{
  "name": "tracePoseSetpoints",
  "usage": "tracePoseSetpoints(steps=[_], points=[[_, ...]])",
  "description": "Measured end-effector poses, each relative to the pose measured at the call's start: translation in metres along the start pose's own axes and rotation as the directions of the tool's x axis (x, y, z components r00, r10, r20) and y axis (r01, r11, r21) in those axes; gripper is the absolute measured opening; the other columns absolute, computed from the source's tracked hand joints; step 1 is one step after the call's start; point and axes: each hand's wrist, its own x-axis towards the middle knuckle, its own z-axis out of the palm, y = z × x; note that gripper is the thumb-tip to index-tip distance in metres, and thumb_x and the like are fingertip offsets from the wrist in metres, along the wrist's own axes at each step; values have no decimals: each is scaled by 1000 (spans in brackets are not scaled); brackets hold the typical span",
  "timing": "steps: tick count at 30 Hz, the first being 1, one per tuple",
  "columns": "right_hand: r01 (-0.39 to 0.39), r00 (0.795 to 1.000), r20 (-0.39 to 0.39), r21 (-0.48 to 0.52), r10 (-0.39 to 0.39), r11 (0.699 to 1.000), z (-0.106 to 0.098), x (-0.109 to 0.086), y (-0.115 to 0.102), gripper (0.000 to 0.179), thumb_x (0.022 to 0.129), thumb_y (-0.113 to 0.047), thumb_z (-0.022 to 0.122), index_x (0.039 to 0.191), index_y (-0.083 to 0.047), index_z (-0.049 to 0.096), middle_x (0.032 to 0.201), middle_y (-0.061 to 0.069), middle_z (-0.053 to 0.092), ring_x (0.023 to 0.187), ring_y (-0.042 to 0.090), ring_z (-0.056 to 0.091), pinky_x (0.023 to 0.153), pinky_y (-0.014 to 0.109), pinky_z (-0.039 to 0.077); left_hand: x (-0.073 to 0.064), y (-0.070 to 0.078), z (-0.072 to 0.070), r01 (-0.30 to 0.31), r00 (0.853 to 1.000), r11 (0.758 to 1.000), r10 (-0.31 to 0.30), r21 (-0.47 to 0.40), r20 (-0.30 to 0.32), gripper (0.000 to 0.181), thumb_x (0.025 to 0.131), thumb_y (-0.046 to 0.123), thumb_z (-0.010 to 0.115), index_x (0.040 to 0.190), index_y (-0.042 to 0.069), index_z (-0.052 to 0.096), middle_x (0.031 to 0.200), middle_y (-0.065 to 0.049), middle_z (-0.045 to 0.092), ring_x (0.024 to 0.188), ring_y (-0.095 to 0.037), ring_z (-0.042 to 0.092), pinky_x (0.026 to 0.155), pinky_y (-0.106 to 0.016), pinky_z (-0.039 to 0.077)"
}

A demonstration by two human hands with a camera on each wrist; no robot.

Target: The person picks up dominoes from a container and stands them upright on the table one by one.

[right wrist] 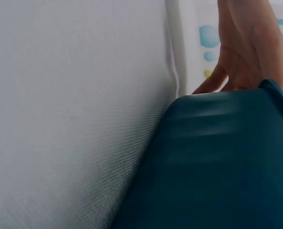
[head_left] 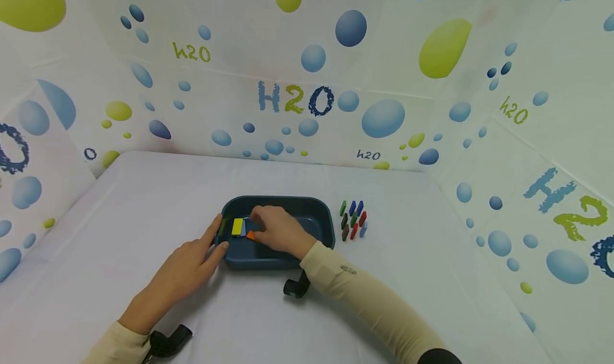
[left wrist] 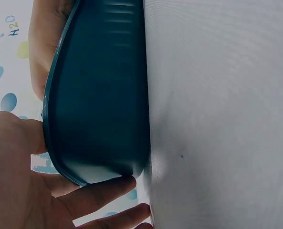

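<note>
A dark blue tray (head_left: 288, 263) with rounded corners and raised walls stands on the white cloth. At its left end my left hand (head_left: 184, 268) holds the rim, thumb toward the front corner; in the left wrist view its fingers (left wrist: 100, 193) lie along the outer wall. My right hand (head_left: 280, 231) reaches inside the tray with bent fingers and pinches a small orange block (head_left: 251, 236), partly hidden. Left of it lie a yellow block (head_left: 237, 227) and a light blue block (head_left: 243, 228). A green block (head_left: 222, 226) shows by the left wall.
Right of the tray, several small domino-like blocks (head_left: 354, 220) in green, blue, brown, red and light blue stand in rows. A printed backdrop (head_left: 240, 60) rises behind and at both sides. Black wrist-camera mounts (head_left: 296, 286) hang near the tray's front wall and at the left wrist.
</note>
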Motion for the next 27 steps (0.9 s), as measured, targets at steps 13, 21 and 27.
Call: tracePoseSetpoints(steps=[13, 21, 27], points=[[-36, 990, 123, -203, 62, 979, 10, 7, -5, 38, 96, -23, 79, 130, -11, 67, 116, 4, 67, 93, 12, 59, 80, 24, 52, 0, 0, 0, -8, 1000, 1000, 8, -4, 7, 71, 112, 39, 48, 165, 2, 20, 127, -35, 64, 113, -51, 64, 89, -66, 50], [51, 986, 169, -213, -14, 976, 11, 9, -4, 35, 97, -18, 79, 128, -8, 67, 114, 3, 70, 93, 12, 60, 83, 22, 50, 0, -1, 0, -16, 1000, 1000, 16, 1, 3, 71, 112, 38, 48, 165, 1, 20, 127, -35, 63, 113, -51, 64, 90, -66, 49], [73, 985, 166, -165, -45, 984, 12, 10, -2, 32, 95, -17, 80, 123, -6, 68, 105, 2, 70, 82, 10, 58, 74, 20, 49, 1, -2, 1, -19, 1000, 1000, 19, 2, 6, 71, 112, 37, 50, 165, 1, 20, 124, -35, 65, 111, -50, 65, 88, -66, 50]])
